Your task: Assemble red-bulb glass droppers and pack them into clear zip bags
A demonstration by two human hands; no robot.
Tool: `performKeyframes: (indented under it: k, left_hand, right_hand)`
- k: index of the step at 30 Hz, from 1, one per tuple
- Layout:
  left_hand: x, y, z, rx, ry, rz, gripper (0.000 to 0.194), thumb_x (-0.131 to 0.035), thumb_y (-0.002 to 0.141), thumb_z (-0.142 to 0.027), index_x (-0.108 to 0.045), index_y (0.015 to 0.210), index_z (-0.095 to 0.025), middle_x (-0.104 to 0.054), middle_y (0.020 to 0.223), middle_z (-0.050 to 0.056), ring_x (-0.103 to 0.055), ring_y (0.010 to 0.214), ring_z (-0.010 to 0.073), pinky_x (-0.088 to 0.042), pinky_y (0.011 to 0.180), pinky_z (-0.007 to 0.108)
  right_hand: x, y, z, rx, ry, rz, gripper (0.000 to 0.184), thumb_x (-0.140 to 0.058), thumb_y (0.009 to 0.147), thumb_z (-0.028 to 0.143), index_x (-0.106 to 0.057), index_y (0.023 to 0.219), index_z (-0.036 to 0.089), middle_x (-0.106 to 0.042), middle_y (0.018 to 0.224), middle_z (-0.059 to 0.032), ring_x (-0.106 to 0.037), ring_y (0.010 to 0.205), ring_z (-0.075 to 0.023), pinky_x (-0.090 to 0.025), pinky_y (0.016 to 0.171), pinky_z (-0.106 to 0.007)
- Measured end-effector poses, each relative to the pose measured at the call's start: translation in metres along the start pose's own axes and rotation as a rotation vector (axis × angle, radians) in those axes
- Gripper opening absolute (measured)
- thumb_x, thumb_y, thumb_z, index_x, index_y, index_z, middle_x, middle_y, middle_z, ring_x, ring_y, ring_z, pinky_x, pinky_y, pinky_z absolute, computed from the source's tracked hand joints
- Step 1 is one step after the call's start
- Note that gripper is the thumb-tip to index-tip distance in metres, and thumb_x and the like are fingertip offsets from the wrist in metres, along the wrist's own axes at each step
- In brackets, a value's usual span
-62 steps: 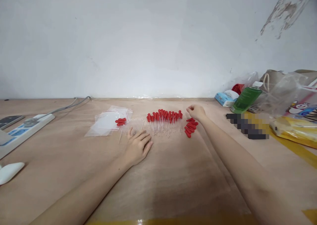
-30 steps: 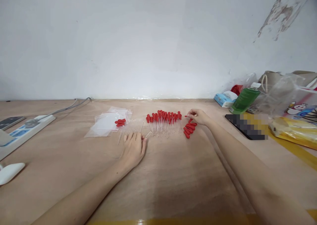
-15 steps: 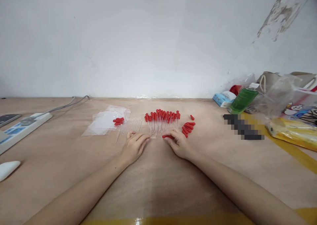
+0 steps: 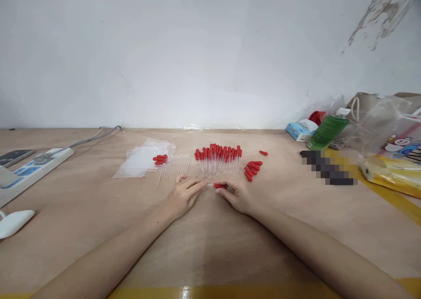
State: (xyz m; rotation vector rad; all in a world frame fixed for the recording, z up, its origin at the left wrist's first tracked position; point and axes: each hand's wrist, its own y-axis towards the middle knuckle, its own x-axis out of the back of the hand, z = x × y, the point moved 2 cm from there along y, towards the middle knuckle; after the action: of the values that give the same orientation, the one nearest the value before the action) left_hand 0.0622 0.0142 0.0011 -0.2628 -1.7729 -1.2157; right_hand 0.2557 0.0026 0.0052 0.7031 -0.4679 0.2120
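My left hand [image 4: 184,194] pinches a clear glass dropper tube [image 4: 208,185] by one end. My right hand [image 4: 237,195] pinches a red rubber bulb [image 4: 219,186] against the tube's other end. Both hands rest on the wooden table just in front of a row of finished droppers with red bulbs [image 4: 218,158]. Bare glass tubes [image 4: 176,166] lie to the left of that row, and a small heap of loose red bulbs [image 4: 252,169] lies to its right. One bulb [image 4: 263,153] lies apart further back.
Clear zip bags [image 4: 144,160] with a few red bulbs [image 4: 160,159] lie at left. A power strip [image 4: 33,167] and a white mouse [image 4: 15,222] are far left. At right stand a green bottle [image 4: 326,132], a tissue pack [image 4: 300,130] and plastic bags [image 4: 388,132].
My right hand picked a red bulb from the heap at right and brought it to the middle. My left hand took a glass tube, and the two hands met.
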Motion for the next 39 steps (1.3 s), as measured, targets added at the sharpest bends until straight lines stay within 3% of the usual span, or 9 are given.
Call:
performKeyframes:
  k: [10,16,29,32,35,39]
  left_hand:
    - [0.001,0.002,-0.004,-0.143,-0.084,-0.007,0.033,-0.038,0.086,-0.01,-0.05,0.115,-0.021,-0.064,0.089,0.005,-0.058,0.08,0.0138,-0.036,0.072,0.03]
    - [0.001,0.002,-0.009,-0.182,-0.069,-0.039,0.03,-0.039,0.087,-0.01,-0.051,0.112,-0.019,-0.065,0.087,0.005,-0.058,0.076,0.0138,-0.036,0.068,0.029]
    - [-0.002,0.009,-0.019,-0.096,-0.072,-0.005,0.021,-0.039,0.088,-0.017,-0.056,0.101,-0.017,-0.066,0.083,0.004,-0.059,0.073,0.0144,-0.036,0.067,0.03]
    - [-0.002,0.011,-0.021,0.025,-0.126,-0.001,0.021,-0.041,0.089,-0.021,-0.055,0.104,-0.019,-0.066,0.089,0.005,-0.06,0.078,0.0152,-0.039,0.072,0.031]
    - [0.0,0.013,-0.023,0.091,-0.203,0.085,0.032,-0.045,0.087,-0.027,-0.048,0.118,-0.02,-0.062,0.108,0.007,-0.057,0.096,0.0185,-0.042,0.082,0.035]
    - [0.003,0.014,-0.022,0.113,-0.27,0.211,0.034,-0.046,0.086,-0.031,-0.051,0.117,-0.02,-0.057,0.115,0.009,-0.052,0.106,0.0209,-0.042,0.09,0.039]
  right_hand:
    - [0.001,-0.007,-0.001,0.107,-0.112,-0.019,0.014,-0.049,0.083,0.027,-0.061,0.084,0.02,-0.061,0.071,-0.0021,-0.055,0.064,-0.013,-0.044,0.06,-0.026]
    - [-0.001,-0.008,-0.001,0.173,-0.171,0.048,0.015,-0.048,0.084,0.027,-0.06,0.088,0.018,-0.061,0.074,-0.0033,-0.053,0.064,-0.0118,-0.043,0.059,-0.023]
    - [-0.001,-0.002,0.001,0.096,-0.103,0.117,0.013,-0.05,0.082,0.023,-0.06,0.088,0.019,-0.063,0.079,-0.0034,-0.056,0.072,-0.0131,-0.046,0.067,-0.026]
    - [0.001,0.003,0.0,0.015,0.027,0.049,0.013,-0.052,0.081,0.025,-0.061,0.088,0.02,-0.064,0.082,-0.0036,-0.058,0.076,-0.014,-0.047,0.07,-0.028]
    - [0.008,0.009,-0.007,-0.153,0.228,-0.119,0.019,-0.06,0.075,0.031,-0.057,0.091,0.021,-0.061,0.076,-0.0011,-0.057,0.069,-0.0127,-0.046,0.064,-0.026]
    - [0.037,0.022,-0.026,-0.318,0.382,-0.338,0.031,-0.064,0.067,0.037,-0.053,0.09,0.02,-0.055,0.068,0.0029,-0.051,0.056,-0.0089,-0.042,0.053,-0.021]
